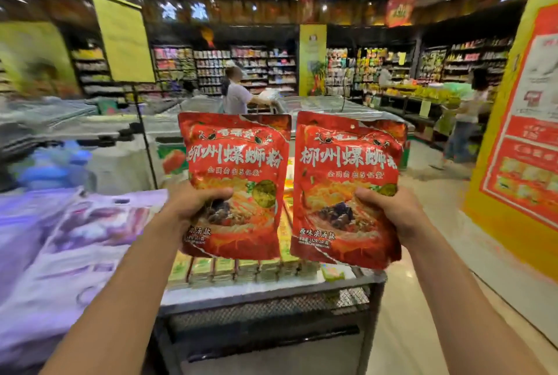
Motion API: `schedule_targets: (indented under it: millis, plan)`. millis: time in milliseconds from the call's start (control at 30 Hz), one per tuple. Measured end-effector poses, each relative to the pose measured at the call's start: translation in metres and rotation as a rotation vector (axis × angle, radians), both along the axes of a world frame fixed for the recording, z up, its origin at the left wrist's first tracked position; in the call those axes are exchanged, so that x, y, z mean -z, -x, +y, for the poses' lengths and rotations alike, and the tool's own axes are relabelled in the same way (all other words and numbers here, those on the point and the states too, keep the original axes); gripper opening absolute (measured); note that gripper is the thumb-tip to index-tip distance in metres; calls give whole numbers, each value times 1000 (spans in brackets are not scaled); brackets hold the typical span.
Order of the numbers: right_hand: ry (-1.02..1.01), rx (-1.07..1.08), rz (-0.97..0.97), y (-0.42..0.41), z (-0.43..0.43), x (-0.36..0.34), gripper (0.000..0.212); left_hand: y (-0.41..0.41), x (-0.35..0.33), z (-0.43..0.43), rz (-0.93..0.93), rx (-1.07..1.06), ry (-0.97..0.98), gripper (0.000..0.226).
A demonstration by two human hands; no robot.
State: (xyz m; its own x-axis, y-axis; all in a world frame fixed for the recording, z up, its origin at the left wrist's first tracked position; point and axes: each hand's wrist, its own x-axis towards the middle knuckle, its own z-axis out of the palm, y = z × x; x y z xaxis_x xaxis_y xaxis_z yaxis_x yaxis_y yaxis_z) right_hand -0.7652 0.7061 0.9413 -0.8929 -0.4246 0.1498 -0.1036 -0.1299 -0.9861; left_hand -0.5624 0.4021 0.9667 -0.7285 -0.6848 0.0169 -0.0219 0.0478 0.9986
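Note:
Two matching red noodle packets are held up side by side at chest height. My left hand grips the left red packet at its lower left edge, thumb across the front. My right hand grips the right red packet at its lower right edge, thumb on the front. Both packets stand upright, printed fronts facing me, almost touching in the middle. The fingers behind the packets are hidden.
A display stand with boxed goods sits right below the packets. Purple bags lie on the left. Chest freezers stand behind. A shopper is at the freezers, another person at right. A yellow pillar bounds the aisle floor.

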Motion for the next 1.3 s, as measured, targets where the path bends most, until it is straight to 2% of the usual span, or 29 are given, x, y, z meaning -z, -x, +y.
schedule_targets:
  millis: [100, 200, 300, 500, 633, 767, 800, 867, 933, 1000, 1100, 1200, 1300]
  plan:
    - [-11, -145, -14, -7, -41, 2, 58, -48, 2, -8, 23, -143, -6, 49]
    - [2, -305, -16, -23, -81, 9, 71, -100, 12, -10, 15, -306, -5, 47]
    - [-23, -458, -15, -48, -123, 19, 80, -158, 24, -3, 7, -489, -4, 34]
    - [-49, -766, -72, -141, -204, 36, 99, -292, 46, 10, -53, -794, -66, 40]
    - [-27, -959, -73, -237, -257, 36, 86, -401, 51, 24, -49, -940, -93, 67]
    - [-20, -1138, -87, -352, -307, 32, 70, -511, 47, 39, -34, -1112, -99, 81]
    - [-19, -1182, -81, -384, -318, 31, 75, -539, 46, 43, -33, -1152, -96, 78]
    - [-30, -1254, -78, -447, -341, 29, 83, -595, 44, 49, -34, -1253, -78, 55]
    - [-22, -1314, -83, -512, -360, 26, 69, -650, 41, 55, -30, -1346, -57, 41]
    - [-24, -1370, -93, -576, -375, 24, 64, -704, 39, 63, -38, -1426, -42, 41]
    - [-72, -1472, -98, -662, -391, 27, 78, -777, 37, 75, -53, -1512, -33, 46]
    - [-102, -1561, -91, -738, -406, 30, 62, -838, 40, 87, -6, -1593, -42, 50]
    - [-120, -1626, -54, -802, -421, 36, 67, -888, 48, 93, 26, -1660, -57, 47]
